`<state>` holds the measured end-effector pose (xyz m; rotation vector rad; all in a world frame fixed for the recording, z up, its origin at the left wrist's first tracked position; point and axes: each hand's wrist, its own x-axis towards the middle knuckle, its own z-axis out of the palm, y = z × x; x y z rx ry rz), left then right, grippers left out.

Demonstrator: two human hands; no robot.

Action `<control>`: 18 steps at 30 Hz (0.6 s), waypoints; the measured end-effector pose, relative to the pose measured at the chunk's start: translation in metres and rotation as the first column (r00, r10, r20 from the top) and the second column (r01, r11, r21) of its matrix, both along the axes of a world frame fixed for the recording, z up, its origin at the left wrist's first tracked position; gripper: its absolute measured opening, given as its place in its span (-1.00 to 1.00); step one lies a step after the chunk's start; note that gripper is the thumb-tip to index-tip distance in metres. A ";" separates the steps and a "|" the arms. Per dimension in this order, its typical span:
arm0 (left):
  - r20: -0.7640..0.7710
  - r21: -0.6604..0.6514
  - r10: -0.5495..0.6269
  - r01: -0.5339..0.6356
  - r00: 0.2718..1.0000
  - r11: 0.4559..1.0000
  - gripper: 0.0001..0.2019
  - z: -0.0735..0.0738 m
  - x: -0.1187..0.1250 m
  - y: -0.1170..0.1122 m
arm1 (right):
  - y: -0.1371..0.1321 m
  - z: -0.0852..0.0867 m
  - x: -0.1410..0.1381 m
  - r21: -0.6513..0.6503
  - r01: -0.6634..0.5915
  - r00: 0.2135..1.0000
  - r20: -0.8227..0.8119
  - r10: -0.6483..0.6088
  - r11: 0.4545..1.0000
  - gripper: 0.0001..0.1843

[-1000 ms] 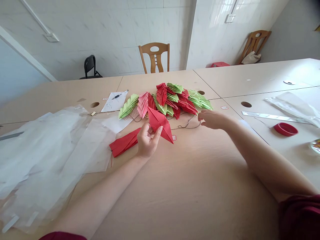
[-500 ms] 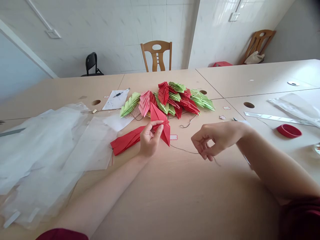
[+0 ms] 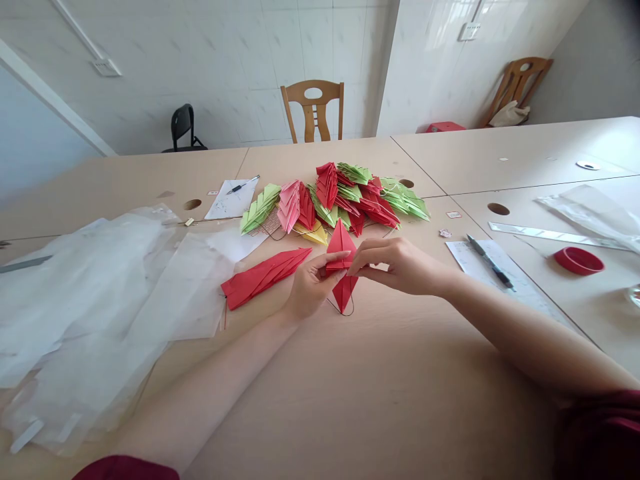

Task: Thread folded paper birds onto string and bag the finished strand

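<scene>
A red folded paper piece stands on end above the wooden table, pinched from both sides. My left hand grips its left edge and my right hand grips its right edge. A thin dark thread loops under the piece's lower tip. To the left lies a strung row of red folded pieces. Behind the hands sits a heap of red, green and pink folded pieces, with a yellow one at its front.
Clear plastic sheets cover the table's left side. At right lie a pen on a paper sheet, a metal ruler and a red lid. A paper with a pen and wooden chairs are farther back.
My right hand drew thread back from the heap, then came left to meet the left hand on the red piece. The piece has turned upright and shifted right, uncovering the yellow one.
</scene>
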<state>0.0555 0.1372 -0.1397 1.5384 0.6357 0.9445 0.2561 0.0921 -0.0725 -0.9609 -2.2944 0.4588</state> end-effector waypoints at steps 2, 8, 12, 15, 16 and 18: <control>-0.020 0.014 0.011 -0.011 1.000 1.000 -0.68 -0.002 0.000 0.002 | 0.001 -0.005 -0.003 0.064 0.034 0.999 -0.036 -0.032 0.997 -0.81; -0.069 0.061 0.073 -0.069 0.995 0.996 -0.80 -0.008 -0.001 0.005 | 0.004 -0.017 -0.005 0.079 0.167 0.984 -0.080 -0.161 0.983 -0.86; -0.040 0.001 0.052 -0.052 0.998 0.999 -0.76 -0.006 -0.001 0.005 | 0.006 -0.021 -0.005 0.111 0.133 0.990 -0.069 -0.126 0.985 -0.87; -0.005 -0.081 0.045 -0.045 0.999 0.996 -0.69 -0.005 0.000 0.005 | 0.007 -0.023 -0.005 0.105 0.134 0.990 -0.067 -0.127 0.985 -0.88; 0.001 -0.097 0.044 -0.044 0.999 0.994 -0.67 -0.005 0.000 0.005 | 0.007 -0.024 -0.006 0.105 0.142 0.989 -0.064 -0.136 0.984 -0.88; 0.003 -0.098 0.038 -0.038 0.999 0.994 -0.65 -0.005 0.000 0.005 | 0.007 -0.025 -0.006 0.103 0.171 0.985 -0.046 -0.167 0.980 -0.87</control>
